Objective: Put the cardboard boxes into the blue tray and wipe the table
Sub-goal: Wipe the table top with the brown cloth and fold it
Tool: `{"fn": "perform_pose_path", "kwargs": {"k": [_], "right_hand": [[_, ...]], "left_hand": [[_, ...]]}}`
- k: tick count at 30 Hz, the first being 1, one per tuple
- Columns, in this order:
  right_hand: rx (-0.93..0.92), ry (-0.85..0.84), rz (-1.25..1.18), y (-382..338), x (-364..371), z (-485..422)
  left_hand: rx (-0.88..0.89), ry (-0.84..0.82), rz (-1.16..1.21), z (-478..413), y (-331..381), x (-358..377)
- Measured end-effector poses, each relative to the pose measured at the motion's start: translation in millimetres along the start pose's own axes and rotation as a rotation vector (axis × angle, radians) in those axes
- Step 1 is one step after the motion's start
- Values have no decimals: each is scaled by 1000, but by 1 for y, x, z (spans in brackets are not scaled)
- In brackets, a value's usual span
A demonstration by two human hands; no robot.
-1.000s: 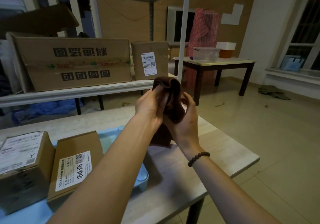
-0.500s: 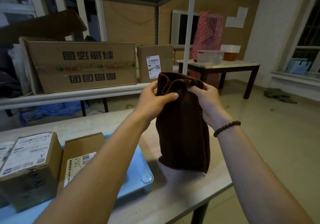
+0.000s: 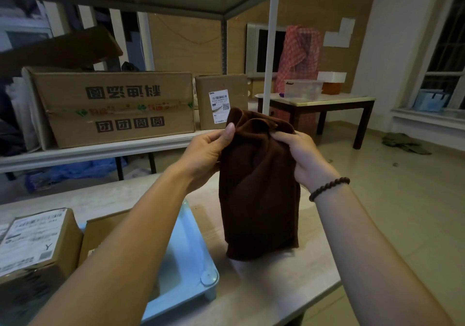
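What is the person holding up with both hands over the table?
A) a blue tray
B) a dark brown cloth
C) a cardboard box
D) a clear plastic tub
B: the left hand and right hand pinch the top edge of a dark brown cloth, which hangs down toward the table.

Both forearms are bare from the bottom of the frame up to the hands, with no sleeve showing on either. The right wrist wears a bracelet (image 3: 329, 188) of small, round, dark brown beads strung in a single loop. The left hand (image 3: 205, 156) and right hand (image 3: 305, 158) wear no gloves or rings that can be made out, and the left thumbnail is short and plain.
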State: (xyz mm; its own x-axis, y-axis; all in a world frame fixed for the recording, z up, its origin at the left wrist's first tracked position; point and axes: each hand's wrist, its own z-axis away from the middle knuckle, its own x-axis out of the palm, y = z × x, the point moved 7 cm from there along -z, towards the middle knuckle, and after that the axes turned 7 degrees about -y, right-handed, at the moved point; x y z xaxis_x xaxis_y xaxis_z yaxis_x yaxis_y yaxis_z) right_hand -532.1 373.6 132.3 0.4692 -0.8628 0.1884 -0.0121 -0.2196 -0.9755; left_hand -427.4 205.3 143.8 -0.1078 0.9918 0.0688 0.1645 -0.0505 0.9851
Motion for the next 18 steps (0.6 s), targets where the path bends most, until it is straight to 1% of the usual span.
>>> {"fn": "perform_pose_path", "kwargs": {"k": [2, 4, 6, 9, 12, 14, 16, 18], "right_hand": [[104, -53, -75, 7, 2, -2], [155, -80, -94, 12, 5, -3], [162, -47, -86, 14, 4, -3], [117, -28, -125, 10, 6, -3], [16, -161, -100, 1, 13, -3], [5, -282, -36, 1, 20, -1], [-8, -361, -12, 2, 24, -2], [-23, -410, -49, 1, 28, -2]], "left_hand": [[-16, 30, 46, -3, 0, -5], [-16, 124, 35, -5, 2, -12], [-18, 229, 16, -8, 3, -17], [-42, 273, -32, -10, 5, -17], [-60, 293, -36, -11, 8, -14], [-82, 336, -20, -11, 9, -13], [-110, 420, -5, -10, 9, -17], [-117, 525, -2, -9, 9, -23]]}}
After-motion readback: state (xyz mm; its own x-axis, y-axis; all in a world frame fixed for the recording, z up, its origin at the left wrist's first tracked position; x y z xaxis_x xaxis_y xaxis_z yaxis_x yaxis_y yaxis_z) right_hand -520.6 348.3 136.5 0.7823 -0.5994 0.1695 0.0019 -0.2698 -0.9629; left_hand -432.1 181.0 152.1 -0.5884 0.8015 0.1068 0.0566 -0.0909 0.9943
